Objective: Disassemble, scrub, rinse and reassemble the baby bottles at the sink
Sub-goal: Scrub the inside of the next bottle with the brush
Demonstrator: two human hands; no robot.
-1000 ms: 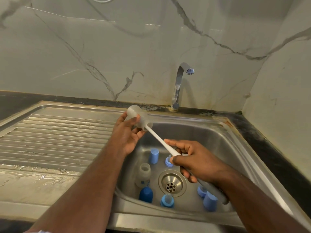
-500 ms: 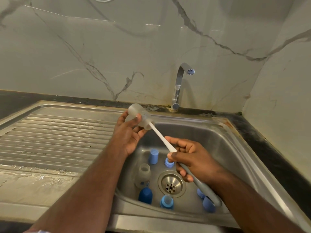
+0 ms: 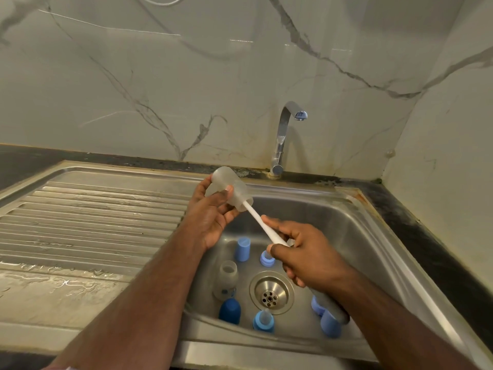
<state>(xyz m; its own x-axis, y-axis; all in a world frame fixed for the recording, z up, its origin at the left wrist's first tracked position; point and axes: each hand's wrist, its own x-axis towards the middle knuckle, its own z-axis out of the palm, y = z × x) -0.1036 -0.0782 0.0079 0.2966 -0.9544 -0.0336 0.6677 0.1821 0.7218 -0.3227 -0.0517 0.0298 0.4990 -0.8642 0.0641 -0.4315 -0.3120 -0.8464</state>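
Above the sink, the left hand grips a clear baby bottle tilted with its mouth toward the lower right, while the right hand is curled round the white handle of a bottle brush whose head sits inside the bottle. On the basin floor around the drain stand a second clear bottle, a dark blue cap, and several light blue caps and collars. The tap rises behind the basin.

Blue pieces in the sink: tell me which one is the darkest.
The dark blue cap at the basin's near-left, just in front of the standing clear bottle. It is navy; the other pieces are light blue.
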